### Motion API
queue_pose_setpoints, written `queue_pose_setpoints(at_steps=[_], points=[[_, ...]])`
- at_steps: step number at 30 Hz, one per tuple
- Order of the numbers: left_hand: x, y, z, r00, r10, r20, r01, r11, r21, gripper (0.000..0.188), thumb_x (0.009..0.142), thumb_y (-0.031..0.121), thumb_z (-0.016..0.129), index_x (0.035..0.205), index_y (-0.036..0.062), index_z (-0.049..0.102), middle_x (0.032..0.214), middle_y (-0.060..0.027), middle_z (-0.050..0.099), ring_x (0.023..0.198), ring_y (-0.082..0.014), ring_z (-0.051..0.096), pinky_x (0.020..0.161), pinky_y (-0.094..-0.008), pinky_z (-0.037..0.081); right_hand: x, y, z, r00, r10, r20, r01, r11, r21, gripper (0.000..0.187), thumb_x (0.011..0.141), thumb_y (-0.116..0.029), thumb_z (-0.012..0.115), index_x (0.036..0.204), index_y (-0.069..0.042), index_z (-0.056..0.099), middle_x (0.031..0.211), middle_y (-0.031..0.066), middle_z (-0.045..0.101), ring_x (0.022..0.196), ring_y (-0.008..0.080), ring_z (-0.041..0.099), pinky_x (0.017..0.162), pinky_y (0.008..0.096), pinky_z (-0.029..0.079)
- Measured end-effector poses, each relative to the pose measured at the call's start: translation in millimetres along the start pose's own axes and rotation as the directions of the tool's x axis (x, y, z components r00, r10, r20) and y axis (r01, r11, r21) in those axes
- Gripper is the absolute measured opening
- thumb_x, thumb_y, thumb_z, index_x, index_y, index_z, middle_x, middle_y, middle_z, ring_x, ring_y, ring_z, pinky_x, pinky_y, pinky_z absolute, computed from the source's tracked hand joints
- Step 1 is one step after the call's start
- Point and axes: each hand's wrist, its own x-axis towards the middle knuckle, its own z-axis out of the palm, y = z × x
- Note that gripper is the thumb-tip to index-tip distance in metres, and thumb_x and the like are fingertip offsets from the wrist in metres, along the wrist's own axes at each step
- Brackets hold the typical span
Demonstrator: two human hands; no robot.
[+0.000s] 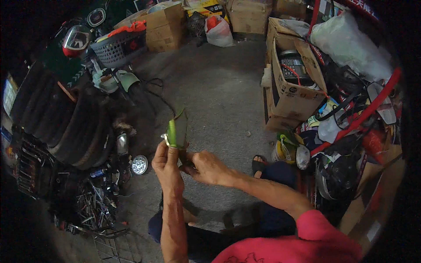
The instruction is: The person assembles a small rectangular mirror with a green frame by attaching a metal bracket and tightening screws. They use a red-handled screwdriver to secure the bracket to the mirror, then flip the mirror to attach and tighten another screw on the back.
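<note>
"Where is lettering seen?"
"White characters are carried by the red sign (363, 6); dark marks are printed on the cardboard box (289, 102)."
"And elsewhere?"
"White chevrons are shown on the dark green panel (66, 73)."

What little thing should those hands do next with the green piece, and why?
Perhaps turn the green piece slightly to check its near end: the left hand pinches it there, hiding part of that end, and the right hand is close enough to steady it, though whether it already touches is unclear.
</note>
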Motion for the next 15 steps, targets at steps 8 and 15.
queue_pose_setpoints(at_steps=[8,15], points=[[8,-2,-6,0.962,-0.241,0.127,0.257,0.959,-0.124,0.026,0.093,0.017,0.053,0.114,0.0019,0.058,0.1,-0.0085,0.066,0.091,-0.0171,0.062,0.08,-0.0298,0.049,-2,-8,-3,0.969,-0.059,-0.239,-0.018,0.951,-0.31,0.029,0.077,-0.024,0.069,0.079,0.003,0.059,0.063,0.0181,0.062,0.059,0.0331,0.064,0.054,0.0416,0.05],[6,-26,-4,0.937,-0.34,0.075,0.349,0.914,-0.207,0.022,0.094,0.014,0.051,0.109,0.0012,0.06,0.095,-0.0099,0.066,0.083,-0.0171,0.062,0.071,-0.0282,0.05,4,-3,-5,0.95,-0.122,-0.287,-0.007,0.912,-0.411,0.031,0.08,-0.029,0.068,0.08,0.001,0.06,0.06,0.015,0.062,0.057,0.0279,0.065,0.05,0.0381,0.049]])
